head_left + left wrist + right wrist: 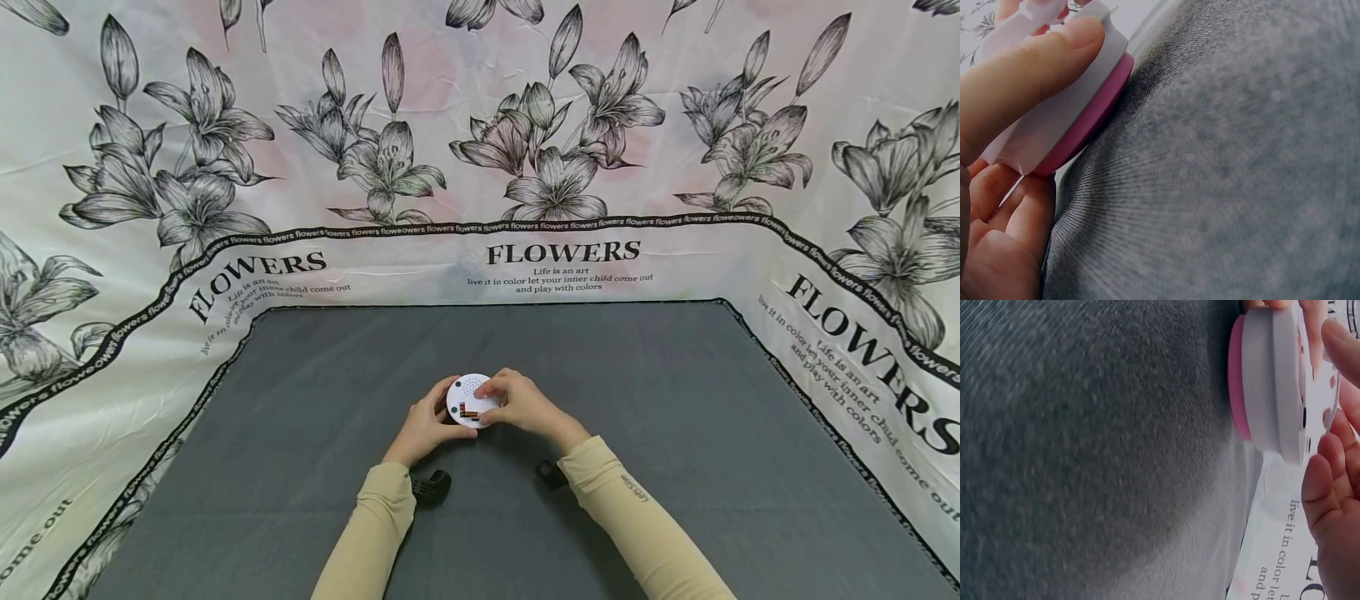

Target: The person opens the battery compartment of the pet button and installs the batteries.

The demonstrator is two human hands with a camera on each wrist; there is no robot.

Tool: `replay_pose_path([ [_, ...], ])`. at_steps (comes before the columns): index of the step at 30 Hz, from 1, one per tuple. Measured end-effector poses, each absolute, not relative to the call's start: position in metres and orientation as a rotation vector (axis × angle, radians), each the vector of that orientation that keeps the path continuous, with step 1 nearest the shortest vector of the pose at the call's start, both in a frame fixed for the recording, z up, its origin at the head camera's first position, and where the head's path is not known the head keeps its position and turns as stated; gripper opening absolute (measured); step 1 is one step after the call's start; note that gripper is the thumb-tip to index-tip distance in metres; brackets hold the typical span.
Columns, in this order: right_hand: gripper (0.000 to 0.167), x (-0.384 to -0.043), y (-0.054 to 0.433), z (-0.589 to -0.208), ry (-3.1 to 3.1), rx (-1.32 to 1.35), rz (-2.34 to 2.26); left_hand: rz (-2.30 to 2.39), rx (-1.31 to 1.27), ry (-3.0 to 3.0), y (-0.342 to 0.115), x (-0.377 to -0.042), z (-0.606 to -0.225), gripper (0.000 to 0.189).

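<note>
A round white device [463, 392] with small holes in its face and an uncovered recess is held above the grey cloth. Its pink base [1088, 134] shows in the left wrist view, and its white side wall [1260, 381] in the right one. My left hand [425, 429] grips the device by its rim, thumb on the near side and fingers beyond. Over the face, my right hand [525, 406] pinches a thin, pale, see-through piece [1019, 25] between thumb and fingers. The right fingers hide much of that piece. What lies inside the recess is too small to tell.
A grey cloth [637, 375] covers the work surface. Around it runs a white flower-printed border [420, 279] that rises into a backdrop [420, 83]. Black wrist straps [431, 487] sit at both sleeves.
</note>
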State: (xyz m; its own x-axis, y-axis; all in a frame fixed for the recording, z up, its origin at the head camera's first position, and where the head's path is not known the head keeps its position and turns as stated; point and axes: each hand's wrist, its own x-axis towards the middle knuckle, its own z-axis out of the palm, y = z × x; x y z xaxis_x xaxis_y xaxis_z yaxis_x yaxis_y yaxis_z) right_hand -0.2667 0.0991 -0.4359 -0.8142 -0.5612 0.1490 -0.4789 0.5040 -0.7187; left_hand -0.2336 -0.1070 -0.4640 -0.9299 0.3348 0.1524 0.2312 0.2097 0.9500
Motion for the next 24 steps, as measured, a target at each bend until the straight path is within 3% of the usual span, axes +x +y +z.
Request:
replay_pose_path([
  [24,0.029,-0.265,0.087,-0.438,2.677,-0.936,-1.081,1.810,0.583,2.390,-0.109,-0.233,-0.462,0.089],
])
